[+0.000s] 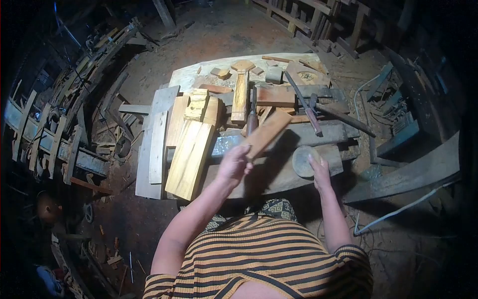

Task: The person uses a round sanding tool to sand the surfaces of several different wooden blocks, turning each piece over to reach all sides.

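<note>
My left hand (234, 167) is closed around the near end of a small reddish-brown wooden board (269, 133), which slants up to the right above the bench. At the right, my right hand (320, 172) grips the edge of a round, flat grey disc (303, 162), thumb on its upper face. Just beyond the board lies a chisel-like tool (252, 121) with a dark wooden handle. A hammer-like tool (312, 117) rests farther right. Yellow planks (189, 159) are stacked left of my left hand.
The low workbench (318, 192) is made of rough planks. Wood blocks (275, 96) and a long pale piece (240, 97) lie across it. A metal bar (346, 120) juts past its right side. Timber racks (59, 144) stand left, and a pale cable (398, 210) runs along the right floor.
</note>
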`<state>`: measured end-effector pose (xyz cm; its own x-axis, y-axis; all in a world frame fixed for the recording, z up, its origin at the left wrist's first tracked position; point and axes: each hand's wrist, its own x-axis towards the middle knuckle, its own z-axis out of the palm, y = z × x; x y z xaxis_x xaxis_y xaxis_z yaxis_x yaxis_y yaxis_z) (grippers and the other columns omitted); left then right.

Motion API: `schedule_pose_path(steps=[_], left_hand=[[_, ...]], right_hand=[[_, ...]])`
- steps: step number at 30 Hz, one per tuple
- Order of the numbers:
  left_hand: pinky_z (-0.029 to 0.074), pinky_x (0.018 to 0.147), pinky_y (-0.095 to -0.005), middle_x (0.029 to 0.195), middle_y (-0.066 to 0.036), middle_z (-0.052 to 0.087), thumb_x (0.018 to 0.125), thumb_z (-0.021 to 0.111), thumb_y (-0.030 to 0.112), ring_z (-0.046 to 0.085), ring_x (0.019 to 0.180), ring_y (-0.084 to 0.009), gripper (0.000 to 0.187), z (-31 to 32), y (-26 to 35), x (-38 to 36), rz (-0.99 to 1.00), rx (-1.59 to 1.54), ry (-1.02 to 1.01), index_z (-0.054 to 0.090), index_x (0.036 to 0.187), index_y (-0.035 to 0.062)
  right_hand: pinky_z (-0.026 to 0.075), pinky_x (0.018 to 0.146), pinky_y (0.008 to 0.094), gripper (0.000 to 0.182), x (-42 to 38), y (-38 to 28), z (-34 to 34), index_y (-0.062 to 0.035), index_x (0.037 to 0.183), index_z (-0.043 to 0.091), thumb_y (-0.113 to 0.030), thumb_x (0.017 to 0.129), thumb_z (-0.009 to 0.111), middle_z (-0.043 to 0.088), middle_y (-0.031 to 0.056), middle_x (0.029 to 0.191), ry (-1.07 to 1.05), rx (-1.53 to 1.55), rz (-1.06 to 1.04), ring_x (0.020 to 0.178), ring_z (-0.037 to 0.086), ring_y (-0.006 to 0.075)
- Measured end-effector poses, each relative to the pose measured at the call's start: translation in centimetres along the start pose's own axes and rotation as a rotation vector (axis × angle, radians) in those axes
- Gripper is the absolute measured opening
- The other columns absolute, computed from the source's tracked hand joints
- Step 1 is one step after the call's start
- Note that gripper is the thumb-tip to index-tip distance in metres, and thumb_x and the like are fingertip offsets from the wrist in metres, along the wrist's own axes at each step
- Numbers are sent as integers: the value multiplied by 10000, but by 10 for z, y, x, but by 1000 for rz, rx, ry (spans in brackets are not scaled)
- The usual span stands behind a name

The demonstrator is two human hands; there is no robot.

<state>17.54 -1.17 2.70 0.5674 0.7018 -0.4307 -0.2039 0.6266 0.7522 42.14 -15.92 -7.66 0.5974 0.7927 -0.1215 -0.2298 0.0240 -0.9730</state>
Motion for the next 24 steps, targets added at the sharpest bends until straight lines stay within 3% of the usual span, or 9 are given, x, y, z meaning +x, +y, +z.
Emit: schedule_pose_path(steps=[2, 8, 9, 11, 12, 14, 18, 22, 24], left_hand=[[376, 430, -271, 582, -31, 513, 847, 640, 269, 529, 500, -155, 221, 14, -12, 21, -37, 34, -25, 520, 927, 101], [418, 456, -275, 581, 14, 464, 867, 630, 226, 501, 459, -147, 210, 37, -46, 55, -128, 48, 42, 453, 794, 140], [447, 474, -282, 640, -3, 490, 873, 615, 192, 506, 481, -138, 154, 37, -46, 52, -151, 67, 75, 488, 923, 119], [499, 545, -294, 764, -37, 517, 869, 598, 134, 540, 572, -132, 368, 34, -52, 45, -69, 35, 42, 439, 1199, 98], [499, 545, -294, 764, -37, 517, 869, 598, 134, 540, 572, -132, 368, 32, -54, 43, -67, 27, 50, 439, 1199, 98], [523, 615, -300, 899, -72, 529, 851, 583, 58, 555, 683, -136, 636, 28, -59, 35, -30, 52, 69, 259, 1396, 116], [512, 660, -280, 1096, -136, 492, 804, 598, -18, 562, 773, -163, 732, 17, -59, 18, 27, 117, -27, 231, 1421, 128], [470, 724, -245, 1332, -163, 406, 791, 661, 57, 533, 889, -127, 687, 6, -44, -7, 32, 479, -25, 332, 1391, 111], [470, 752, -256, 1358, -158, 394, 791, 667, 71, 537, 925, -140, 671, -10, -39, -15, 116, 534, -34, 351, 1382, 113]], right_hand=[[445, 808, 268, 320, -2, -2, 1, 13, 1098, 593, -212, 873, 629, 621, 46, 999, -11, 20, 3, 901, 569, 107], [428, 869, 285, 340, -5, -6, 1, 15, 1133, 571, -177, 861, 645, 614, 68, 1057, -4, 76, 33, 954, 566, 135], [428, 869, 285, 340, -5, -8, 3, 15, 1133, 571, -177, 861, 645, 614, 68, 1057, -30, 68, 42, 954, 566, 135], [419, 891, 293, 370, -6, -9, 2, 22, 1158, 551, -174, 859, 648, 605, 79, 1082, 13, 58, 58, 980, 560, 149], [415, 894, 295, 366, -9, -14, 8, 28, 1149, 557, -174, 859, 650, 608, 81, 1073, 47, 44, 29, 980, 558, 155], [413, 895, 294, 361, -5, -7, 2, 29, 1145, 560, -175, 861, 647, 608, 81, 1071, 37, 41, 45, 980, 557, 155], [413, 889, 292, 348, -7, -15, 8, 33, 1132, 566, -180, 866, 638, 608, 81, 1062, 72, -22, 68, 976, 556, 152], [435, 859, 286, 351, -6, -15, 8, 45, 1121, 565, -190, 869, 633, 606, 92, 1057, 48, -15, 49, 955, 567, 160], [438, 854, 288, 354, -7, -14, 10, 47, 1126, 560, -187, 870, 632, 605, 92, 1057, 49, -16, 58, 952, 568, 160]])
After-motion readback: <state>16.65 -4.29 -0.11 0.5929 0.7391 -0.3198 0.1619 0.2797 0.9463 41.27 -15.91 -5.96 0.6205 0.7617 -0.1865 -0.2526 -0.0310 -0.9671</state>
